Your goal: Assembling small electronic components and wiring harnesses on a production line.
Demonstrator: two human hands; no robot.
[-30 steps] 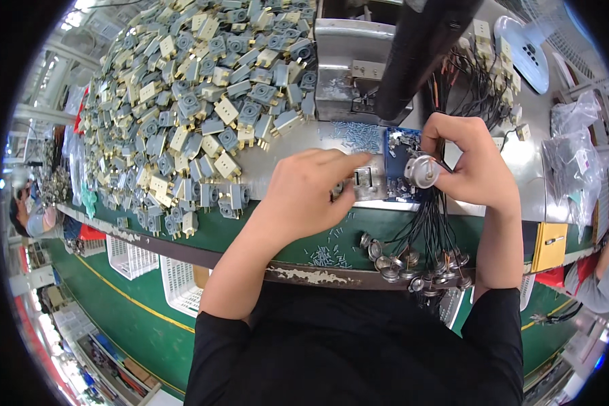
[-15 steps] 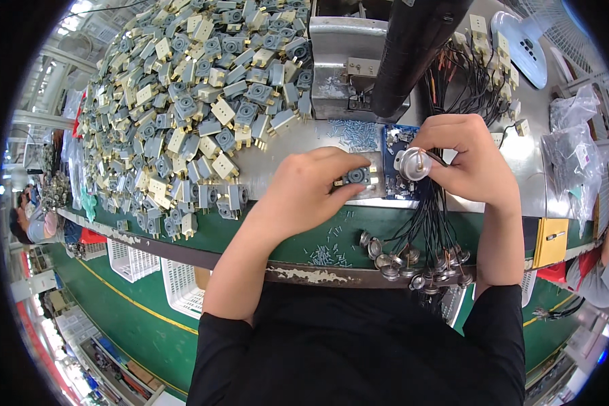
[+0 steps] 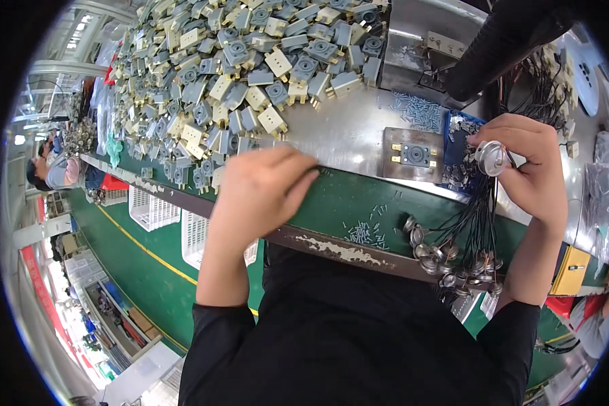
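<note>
Right hand: at the right of the frame, the right hand [image 3: 531, 166] pinches a round metal disc [image 3: 492, 159] between thumb and forefinger.
Left hand: left of the centre, the left hand [image 3: 254, 199] is blurred, its fingers drawn near the thumb; whether they pinch anything I cannot tell.
Socket: one grey socket [image 3: 414, 155] sits on a metal plate [image 3: 392, 170] right of the centre, round face up, brass prongs to left and right; neither hand touches it.
Tray: just right of the plate, the blue tray [image 3: 456, 143] carries small metal bits, and the disc is held over its right side.
Wires: dark wires [image 3: 479, 206] hang below the right hand toward more discs [image 3: 446, 260] at the counter [image 3: 348, 132] edge, lower right.
Supply: a pile of sockets [image 3: 250, 74] fills the upper left; screws [image 3: 419, 111] lie above the plate, others below the centre.
Handling: a light grip near the disc's rim should serve best, with its wire kept slack and clear of the tray's loose bits; the socket should lie flat and square on the plate, so the left hand had best avoid nudging it.
</note>
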